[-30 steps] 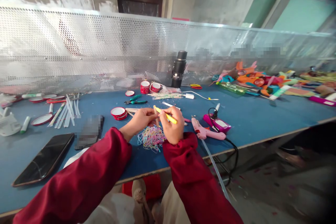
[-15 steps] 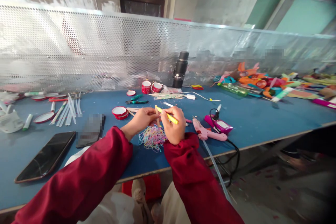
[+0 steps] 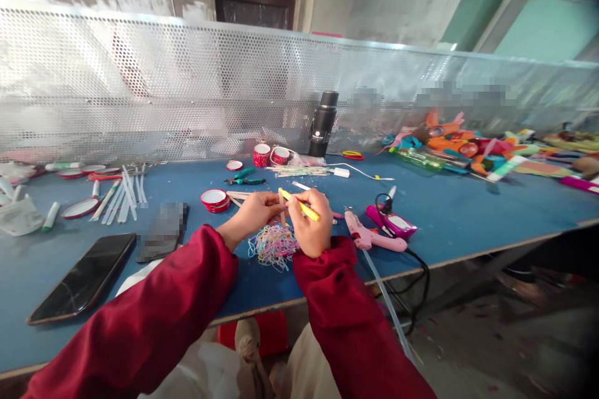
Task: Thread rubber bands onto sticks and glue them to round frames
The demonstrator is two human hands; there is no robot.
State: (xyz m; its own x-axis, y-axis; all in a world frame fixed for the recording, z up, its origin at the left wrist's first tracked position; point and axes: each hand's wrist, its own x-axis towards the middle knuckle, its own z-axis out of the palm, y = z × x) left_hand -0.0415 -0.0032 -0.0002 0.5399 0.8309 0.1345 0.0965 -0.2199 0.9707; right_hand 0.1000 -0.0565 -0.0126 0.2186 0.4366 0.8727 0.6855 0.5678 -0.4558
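Note:
My left hand (image 3: 255,214) pinches a thin wooden stick (image 3: 282,211) that stands nearly upright over the blue table (image 3: 449,212). My right hand (image 3: 309,224) is closed round a yellow pen-like tool (image 3: 299,204), its tip close to the stick. Both hands meet just above a loose pile of pastel rubber bands (image 3: 272,245). Both arms wear dark red sleeves.
A pink glue gun (image 3: 369,237) with a black cord lies right of my hands. Red-rimmed lids (image 3: 214,198), green pliers (image 3: 243,178), a black flask (image 3: 322,116), a phone (image 3: 83,285), white sticks (image 3: 119,199) and colourful toys (image 3: 458,143) lie around. A perforated metal screen (image 3: 187,87) backs the table.
The view has drifted slightly; my hands keep the same grip on the stick and yellow tool, with hardly any movement.

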